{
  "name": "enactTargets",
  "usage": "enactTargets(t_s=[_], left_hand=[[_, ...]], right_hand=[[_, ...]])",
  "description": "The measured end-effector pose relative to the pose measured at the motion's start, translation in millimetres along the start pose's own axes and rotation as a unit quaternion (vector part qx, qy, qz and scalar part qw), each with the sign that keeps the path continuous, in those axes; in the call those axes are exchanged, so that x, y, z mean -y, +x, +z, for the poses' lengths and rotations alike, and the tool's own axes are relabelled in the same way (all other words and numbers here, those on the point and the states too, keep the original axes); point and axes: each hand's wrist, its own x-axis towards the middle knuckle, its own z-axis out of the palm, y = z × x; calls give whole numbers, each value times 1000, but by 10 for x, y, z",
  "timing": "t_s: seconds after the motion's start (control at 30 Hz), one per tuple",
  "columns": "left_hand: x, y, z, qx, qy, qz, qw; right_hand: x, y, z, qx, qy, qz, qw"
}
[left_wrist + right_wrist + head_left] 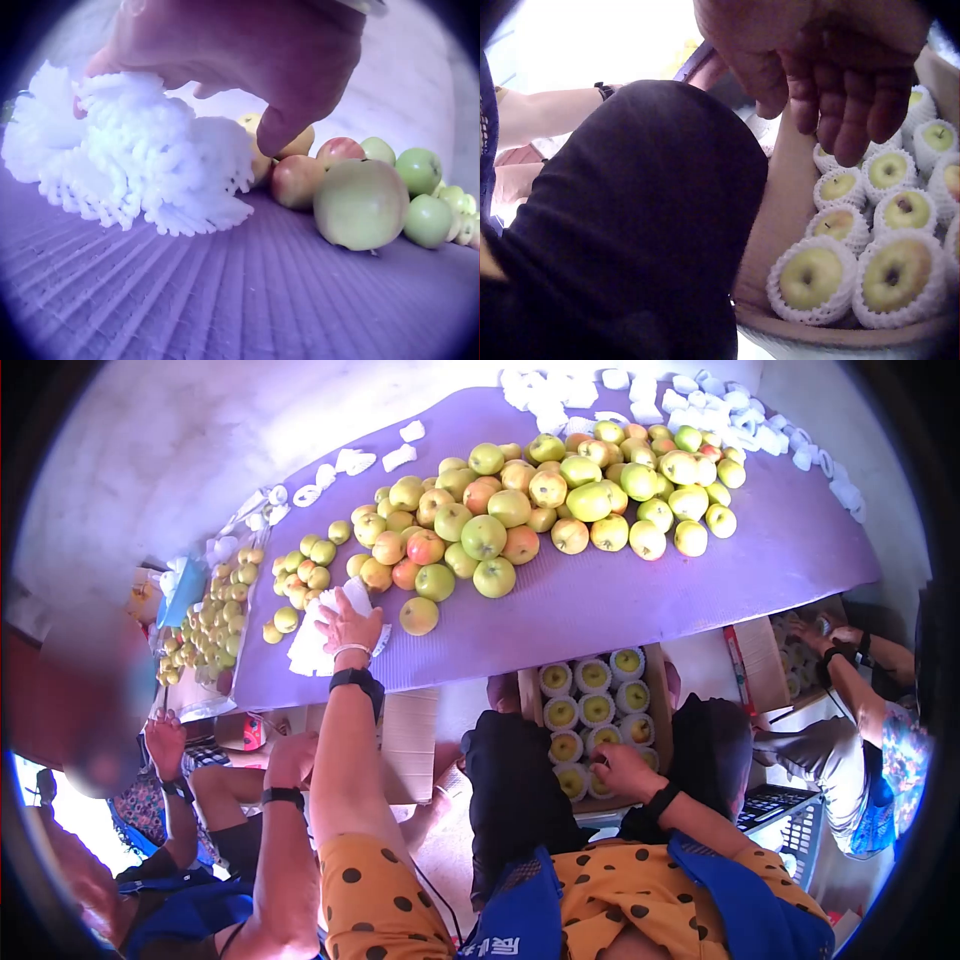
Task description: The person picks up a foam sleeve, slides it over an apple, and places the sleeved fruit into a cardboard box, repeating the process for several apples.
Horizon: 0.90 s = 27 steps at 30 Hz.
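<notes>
A bunch of white foam fruit nets (318,640) lies at the near left part of the purple-covered table. Over it my left hand (350,624) spreads its fingers. The left wrist view has the foam nets (142,157) under that hand (247,52), a fingertip touching their far left side and the thumb hanging apart, near the apples. My right hand (625,768) hovers above a cardboard box (780,202) of apples in foam nets. Its fingers (832,105) hang loosely bent with nothing between them. Netted apples (885,171) sit in rows, stem or blossom ends up.
A large heap of bare green and reddish apples (484,537) covers the table's middle. Loose foam nets (720,405) line its far edge. The box stands between my knees (515,790). Other people's arms (290,800) work at left and right; a cardboard carton (408,745) stands beside my left arm.
</notes>
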Motion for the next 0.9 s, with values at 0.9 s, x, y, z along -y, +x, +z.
enactTargets(t_s=[0.9], left_hand=[[149, -140, 161, -15, 58, 85, 995]], right_hand=[[-104, -65, 42, -38, -38, -4, 999]])
